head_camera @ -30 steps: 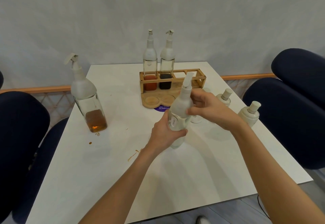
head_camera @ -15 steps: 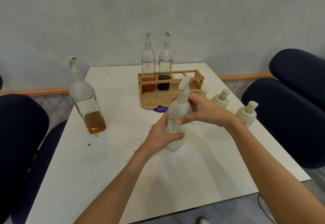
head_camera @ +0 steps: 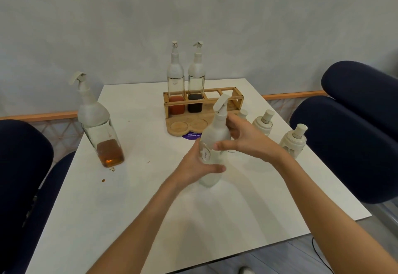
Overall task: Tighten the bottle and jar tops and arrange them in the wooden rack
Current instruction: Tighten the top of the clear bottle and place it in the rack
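A clear bottle (head_camera: 215, 136) with a frosted white top and spout stands near the table's middle. My left hand (head_camera: 196, 166) grips its glass body from the left. My right hand (head_camera: 243, 138) wraps around its white top from the right. Behind it stands the wooden rack (head_camera: 234, 95), holding a bottle with red liquid (head_camera: 175, 93) and a bottle with dark liquid (head_camera: 195, 93) in its left slots. A large bottle of amber liquid (head_camera: 99, 127) stands at the left. Two small white jars (head_camera: 262, 122) (head_camera: 294, 140) sit at the right; a third (head_camera: 243, 114) is partly hidden behind my right hand.
The white table (head_camera: 150, 209) has small brown spills (head_camera: 112, 169) near the amber bottle and a purple sticker (head_camera: 190, 136) under the rack's front. Dark blue chairs stand at the left (head_camera: 23, 177) and right (head_camera: 355, 133). A grey wall lies close behind.
My right hand has slid down from the spout to the wide part of the bottle's top and turned around it. My left hand keeps its hold on the body.
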Available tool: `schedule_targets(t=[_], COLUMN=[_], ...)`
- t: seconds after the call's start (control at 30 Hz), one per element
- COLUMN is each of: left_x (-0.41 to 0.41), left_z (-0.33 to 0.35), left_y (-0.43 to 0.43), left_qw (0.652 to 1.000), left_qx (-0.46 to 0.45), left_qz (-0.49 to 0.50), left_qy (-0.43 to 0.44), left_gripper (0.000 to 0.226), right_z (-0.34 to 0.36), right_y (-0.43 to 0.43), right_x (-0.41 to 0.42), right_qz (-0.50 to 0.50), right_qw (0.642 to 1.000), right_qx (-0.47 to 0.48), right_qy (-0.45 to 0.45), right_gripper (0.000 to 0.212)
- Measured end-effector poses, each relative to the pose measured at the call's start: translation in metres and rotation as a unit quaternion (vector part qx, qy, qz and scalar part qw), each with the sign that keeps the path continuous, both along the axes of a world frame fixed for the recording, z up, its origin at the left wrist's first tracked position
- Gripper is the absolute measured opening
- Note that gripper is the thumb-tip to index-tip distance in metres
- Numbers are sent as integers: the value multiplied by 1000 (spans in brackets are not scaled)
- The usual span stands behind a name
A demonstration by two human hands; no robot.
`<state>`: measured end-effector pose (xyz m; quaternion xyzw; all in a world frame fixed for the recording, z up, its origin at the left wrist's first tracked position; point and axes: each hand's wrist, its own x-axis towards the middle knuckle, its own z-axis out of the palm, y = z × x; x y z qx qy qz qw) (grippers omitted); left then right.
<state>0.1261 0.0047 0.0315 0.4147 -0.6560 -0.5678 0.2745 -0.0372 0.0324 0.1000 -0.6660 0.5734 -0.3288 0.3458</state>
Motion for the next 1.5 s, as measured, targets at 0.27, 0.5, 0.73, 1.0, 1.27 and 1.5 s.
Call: schedule_targets(t=[0.27,0.5,0.73,1.0,1.27,1.5], left_x=[-3,-22,-33,-40,-42,-33], left_z=[10,-10,-10,-12,-13,-10], left_y=[-22,-3,10,17,25,19], left_qw=[994,998,985,977,980,982], left_qx=[37,-12,-55,-82,-80,-89], left_qz=[-100,58,145,181,180,163], left_qy=[-10,-12,-69,-78,-36,-29], left_gripper=[69,69,74,63,54,91], right_z=[-22,-39,-43,-46,-45,-32], right_y=[-6,-4,-6,-7,-5,-1], right_x=[16,35,44,47,47,51], right_qz=[-62,-208,-248,-264,-263,-247], right_qw=[998,970,958,951,950,957], right_qx=[-28,-115,-138,-159,-163,-144], right_qy=[-7,-51,-29,-33,-46,-42], right_gripper=[65,45,49,46,44,47])
